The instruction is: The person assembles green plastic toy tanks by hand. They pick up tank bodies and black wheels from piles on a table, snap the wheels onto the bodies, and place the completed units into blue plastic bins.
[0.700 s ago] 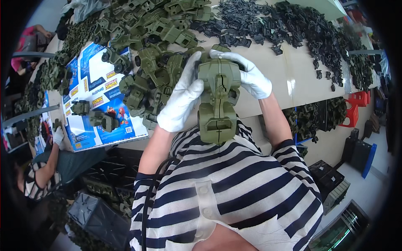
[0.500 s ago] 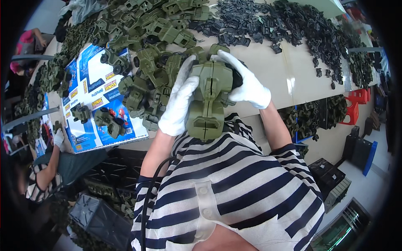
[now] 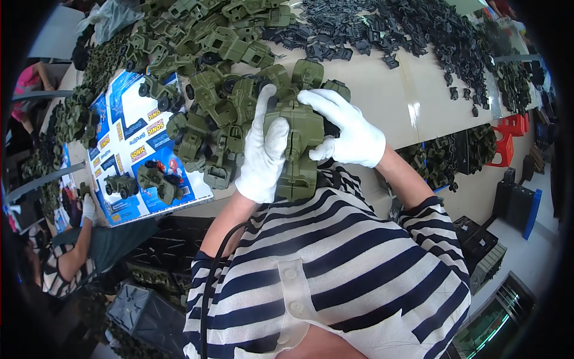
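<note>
Close to my body, at the table's near edge, both of my white-gloved hands grip an olive-green plastic toy army vehicle [image 3: 297,179]. My left hand [image 3: 262,161] is closed on its left side, with the index finger pointing up along it and the thumb against the top. On the other side my right hand [image 3: 357,133] bends around it, the fingertips on its far end and the thumb on its right flank. A dark wheel shows partly beneath the right palm. More green toy vehicles [image 3: 218,99] lie just beyond my left hand. The underside of the held one is hidden.
Black plastic parts [image 3: 359,27] are heaped along the far table [image 3: 376,84]. Several toy vehicles rest on a blue and white printed board [image 3: 134,152] at left. A co-worker's gloved hand [image 3: 88,208] is beside it. Red stools [image 3: 505,146] and dark crates [image 3: 143,311] stand below.
My right hand has shifted, its thumb now pressing nearer the vehicle's middle. The vehicle has tilted slightly and stays in both hands. At left the co-worker's hand has moved a little.
</note>
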`<act>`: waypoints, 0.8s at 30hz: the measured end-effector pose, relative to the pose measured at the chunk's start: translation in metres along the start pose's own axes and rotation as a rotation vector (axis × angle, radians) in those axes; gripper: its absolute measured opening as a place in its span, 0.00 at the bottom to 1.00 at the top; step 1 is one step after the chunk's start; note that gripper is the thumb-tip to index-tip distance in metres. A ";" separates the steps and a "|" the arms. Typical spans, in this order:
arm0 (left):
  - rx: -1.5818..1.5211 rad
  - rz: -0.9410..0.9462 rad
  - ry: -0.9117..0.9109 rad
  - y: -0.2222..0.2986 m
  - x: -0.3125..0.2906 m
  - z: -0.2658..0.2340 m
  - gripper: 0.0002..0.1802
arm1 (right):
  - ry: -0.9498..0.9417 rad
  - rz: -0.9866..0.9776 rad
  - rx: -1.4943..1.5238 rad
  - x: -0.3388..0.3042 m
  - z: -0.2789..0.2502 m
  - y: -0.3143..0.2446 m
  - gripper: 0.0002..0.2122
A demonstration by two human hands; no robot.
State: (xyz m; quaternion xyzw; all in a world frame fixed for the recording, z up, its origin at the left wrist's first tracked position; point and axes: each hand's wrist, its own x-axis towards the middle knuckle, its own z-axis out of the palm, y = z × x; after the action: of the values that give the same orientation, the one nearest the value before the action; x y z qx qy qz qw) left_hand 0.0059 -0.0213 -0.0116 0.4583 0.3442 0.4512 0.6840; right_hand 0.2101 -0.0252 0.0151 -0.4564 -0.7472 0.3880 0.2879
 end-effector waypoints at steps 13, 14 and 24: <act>-0.376 -0.302 -0.052 0.012 0.029 -0.032 0.35 | 0.131 0.039 0.134 0.029 0.003 0.029 0.34; -0.332 -0.309 -0.021 0.012 0.027 -0.033 0.35 | 0.141 0.069 0.131 0.030 0.006 0.028 0.33; 0.569 -0.190 0.145 0.011 0.012 -0.019 0.70 | 0.347 0.200 0.151 0.017 0.051 0.016 0.31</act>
State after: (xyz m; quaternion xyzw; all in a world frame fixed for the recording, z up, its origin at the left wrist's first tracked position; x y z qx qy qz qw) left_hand -0.0097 -0.0021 -0.0089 0.5638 0.5459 0.3021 0.5411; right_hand 0.1702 -0.0216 -0.0246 -0.5655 -0.6060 0.3852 0.4057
